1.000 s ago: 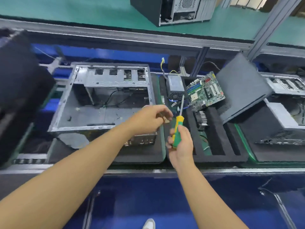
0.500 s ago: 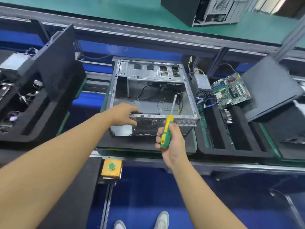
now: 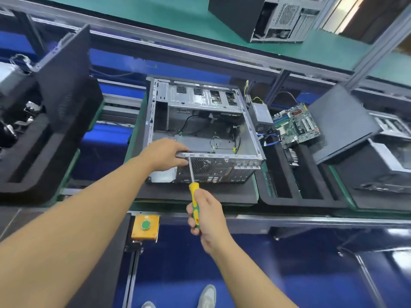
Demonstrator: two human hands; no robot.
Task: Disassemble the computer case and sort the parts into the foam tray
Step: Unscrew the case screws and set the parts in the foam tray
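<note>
Head view looks down on an open computer case (image 3: 201, 130) lying on its side at the centre of the frame, its open face up and its long axis running from the lower edge toward the top of the frame. Its perforated rear panel faces the bottom of the frame, and the drive bays sit at the far, upper end. Loose cables lie inside on the metal floor.

The left hand (image 3: 165, 154) is closed over the near rim of the case, left of centre, fingers curled on the top flange and thumb below it. The right hand (image 3: 205, 213), lower centre, is wrapped around the yellow-and-green handle of a screwdriver (image 3: 193, 187). Its shaft points up and slightly left, and the tip meets the case rim just beside the left hand's fingers.

The case rests on a dark foam pad. Right of it is the foam tray (image 3: 298, 196), with long slots. A power supply (image 3: 261, 115) and a motherboard (image 3: 295, 125) stand at its upper end, and a black side panel (image 3: 342, 123) leans at its right edge. A yellow box with a green button (image 3: 145, 225) sits at lower centre-left.
</note>
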